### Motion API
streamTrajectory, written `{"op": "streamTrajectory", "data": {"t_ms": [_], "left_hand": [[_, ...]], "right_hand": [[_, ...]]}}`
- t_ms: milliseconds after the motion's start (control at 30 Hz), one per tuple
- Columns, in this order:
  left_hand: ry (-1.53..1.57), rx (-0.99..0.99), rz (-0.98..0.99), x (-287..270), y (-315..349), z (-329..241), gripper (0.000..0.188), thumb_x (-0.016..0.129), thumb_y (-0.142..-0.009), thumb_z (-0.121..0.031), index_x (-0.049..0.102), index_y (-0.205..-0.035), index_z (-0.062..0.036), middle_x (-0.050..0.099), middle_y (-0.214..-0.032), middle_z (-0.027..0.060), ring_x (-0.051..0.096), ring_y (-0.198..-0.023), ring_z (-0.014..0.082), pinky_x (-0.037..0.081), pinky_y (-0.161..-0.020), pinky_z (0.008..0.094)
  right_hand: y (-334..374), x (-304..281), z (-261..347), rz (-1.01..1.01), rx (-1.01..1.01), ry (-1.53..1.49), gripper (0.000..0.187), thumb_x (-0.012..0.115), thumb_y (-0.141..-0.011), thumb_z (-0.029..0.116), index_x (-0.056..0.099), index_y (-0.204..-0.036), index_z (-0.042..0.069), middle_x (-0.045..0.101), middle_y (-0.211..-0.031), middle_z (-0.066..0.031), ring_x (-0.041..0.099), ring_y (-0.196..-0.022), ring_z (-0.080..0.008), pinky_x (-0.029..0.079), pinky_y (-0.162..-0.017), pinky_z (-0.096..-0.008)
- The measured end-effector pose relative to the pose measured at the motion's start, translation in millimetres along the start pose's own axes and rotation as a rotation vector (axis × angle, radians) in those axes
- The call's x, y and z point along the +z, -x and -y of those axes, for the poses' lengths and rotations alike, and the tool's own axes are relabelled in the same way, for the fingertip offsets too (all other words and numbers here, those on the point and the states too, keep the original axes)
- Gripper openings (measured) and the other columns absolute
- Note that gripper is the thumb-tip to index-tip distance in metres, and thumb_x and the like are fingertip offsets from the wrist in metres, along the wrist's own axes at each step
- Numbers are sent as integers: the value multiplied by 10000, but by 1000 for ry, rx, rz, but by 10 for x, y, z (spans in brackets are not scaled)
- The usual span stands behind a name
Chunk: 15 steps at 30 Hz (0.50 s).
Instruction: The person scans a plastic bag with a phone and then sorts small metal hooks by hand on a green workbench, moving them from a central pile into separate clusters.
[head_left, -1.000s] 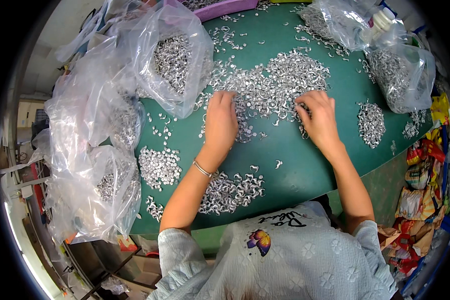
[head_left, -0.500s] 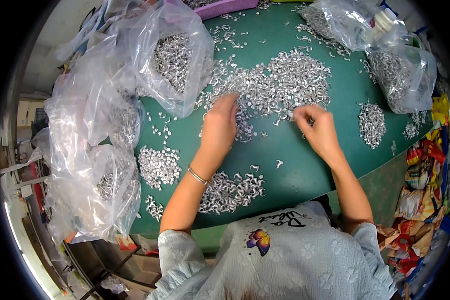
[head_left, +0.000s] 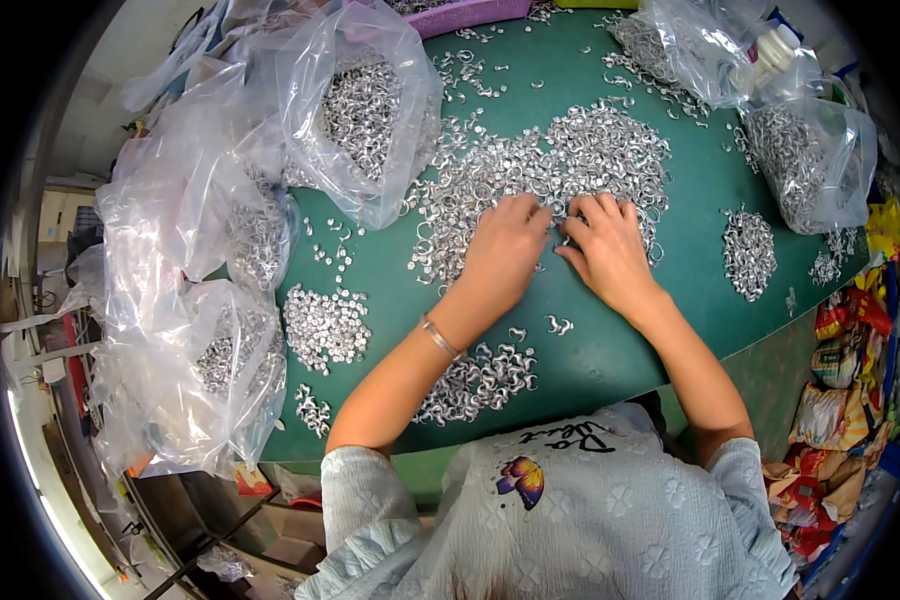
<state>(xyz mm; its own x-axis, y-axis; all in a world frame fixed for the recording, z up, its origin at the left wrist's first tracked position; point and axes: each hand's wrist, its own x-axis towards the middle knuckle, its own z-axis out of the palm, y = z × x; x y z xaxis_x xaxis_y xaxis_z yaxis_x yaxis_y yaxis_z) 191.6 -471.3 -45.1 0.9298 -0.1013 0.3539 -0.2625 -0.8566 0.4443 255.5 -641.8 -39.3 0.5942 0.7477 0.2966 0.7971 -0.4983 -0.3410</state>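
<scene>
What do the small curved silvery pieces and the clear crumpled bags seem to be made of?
Small curved silvery pieces: probably metal, shiny, given bright glints; which metal is unclear. Clear crumpled bags: likely thin, glossy plastic film, being see-through and creased.

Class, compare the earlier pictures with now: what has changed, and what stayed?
The left hand moved right and the right hand slightly left, so they are now close together at the near edge of the big metal pile. Any grip or release is hidden. The plastic bags and small side piles stayed put.
</scene>
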Motion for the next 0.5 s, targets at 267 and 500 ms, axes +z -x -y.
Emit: {"op": "streamTrajectory", "data": {"t_ms": [267, 500], "left_hand": [[213, -21, -124, 67, -97, 83, 115, 653, -821, -38, 668, -934, -27, 627, -936, 104, 599, -840, 265, 468, -742, 368], [455, -273, 74, -179, 454, -197, 158, 619, -842, -1, 648, -997, -11, 634, -876, 139, 623, -750, 250, 490, -657, 342]], "right_hand": [[103, 45, -53, -89, -125, -23, 147, 708, -743, 109, 647, -862, 48, 566, -1035, -54, 502, -997, -248, 373, -842, -375], [374, -53, 139, 83, -42, -309, 121, 707, -753, 109, 640, -838, 54, 576, -865, -57, 522, -892, -255, 379, -778, -383]]}}
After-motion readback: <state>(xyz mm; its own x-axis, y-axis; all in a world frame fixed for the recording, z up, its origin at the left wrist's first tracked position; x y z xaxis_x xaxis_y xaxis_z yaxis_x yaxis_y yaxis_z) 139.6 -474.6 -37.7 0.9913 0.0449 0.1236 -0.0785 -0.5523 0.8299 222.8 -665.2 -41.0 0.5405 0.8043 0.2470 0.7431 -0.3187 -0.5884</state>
